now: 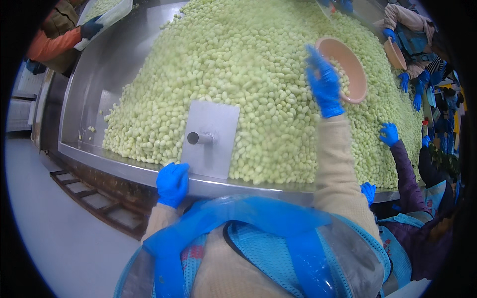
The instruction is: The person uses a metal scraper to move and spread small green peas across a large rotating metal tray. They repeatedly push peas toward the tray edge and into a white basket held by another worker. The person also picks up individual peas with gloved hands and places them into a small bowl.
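My right hand (325,83), in a blue glove, hovers over the near left rim of a pink plastic bowl (356,70). Motion blurs it; its fingers are apart, and I see nothing held in them. Some pale green pieces lie in the bowl, which sits tilted on a broad heap of pale green oval beans (253,70). My left hand (172,184), also gloved in blue, has its fingers curled over the metal table's front rim (123,162). Just right of it, a flat metal plate (220,160) with a short pipe stub (199,138) leans against the beans.
At the upper left, a person's dark-gloved hand (91,28) holds a white tub (115,16) of beans. Co-workers' blue-gloved hands (389,134) line the right side, where another pink bowl (395,54) is held. A rusty metal frame (89,193) runs below the table's left front.
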Available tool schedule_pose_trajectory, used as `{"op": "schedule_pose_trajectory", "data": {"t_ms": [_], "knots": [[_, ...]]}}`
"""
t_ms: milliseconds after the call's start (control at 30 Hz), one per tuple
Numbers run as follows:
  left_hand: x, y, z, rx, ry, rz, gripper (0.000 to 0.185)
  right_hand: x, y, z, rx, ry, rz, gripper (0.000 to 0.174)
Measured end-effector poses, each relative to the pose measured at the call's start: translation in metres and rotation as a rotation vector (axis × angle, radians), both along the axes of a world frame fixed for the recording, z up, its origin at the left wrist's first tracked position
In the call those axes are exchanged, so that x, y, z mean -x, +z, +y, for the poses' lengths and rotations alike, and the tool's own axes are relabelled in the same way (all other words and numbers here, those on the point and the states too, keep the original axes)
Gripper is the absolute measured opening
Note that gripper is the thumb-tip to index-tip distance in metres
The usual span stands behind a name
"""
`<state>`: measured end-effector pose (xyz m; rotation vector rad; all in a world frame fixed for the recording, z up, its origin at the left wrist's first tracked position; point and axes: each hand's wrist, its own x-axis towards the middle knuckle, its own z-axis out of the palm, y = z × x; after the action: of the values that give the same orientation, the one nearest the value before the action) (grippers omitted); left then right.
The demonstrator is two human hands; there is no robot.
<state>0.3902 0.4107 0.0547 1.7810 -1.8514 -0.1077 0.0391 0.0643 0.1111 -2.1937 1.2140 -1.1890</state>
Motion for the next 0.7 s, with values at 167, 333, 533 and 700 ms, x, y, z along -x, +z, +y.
{"op": "schedule_pose_trajectory", "data": {"t_ms": [167,333,533,700], "knots": [[0.001,0.0,-0.003,0.006,-0.003,0.013,0.021,-0.008,0.014,-0.027,0.146,0.035,0.174,0.05],[0.0,-0.001,-0.003,0.009,0.005,0.01,0.02,-0.086,-0.052,-0.004,0.038,0.235,0.578,0.047],[0.001,0.004,-0.001,-0.052,0.027,0.035,0.019,-0.103,-0.087,-0.025,0.14,0.238,0.702,0.046],[0.0,0.001,-0.004,0.013,0.0,0.002,0.019,-0.072,-0.044,-0.01,-0.101,0.292,0.081,0.05]]}}
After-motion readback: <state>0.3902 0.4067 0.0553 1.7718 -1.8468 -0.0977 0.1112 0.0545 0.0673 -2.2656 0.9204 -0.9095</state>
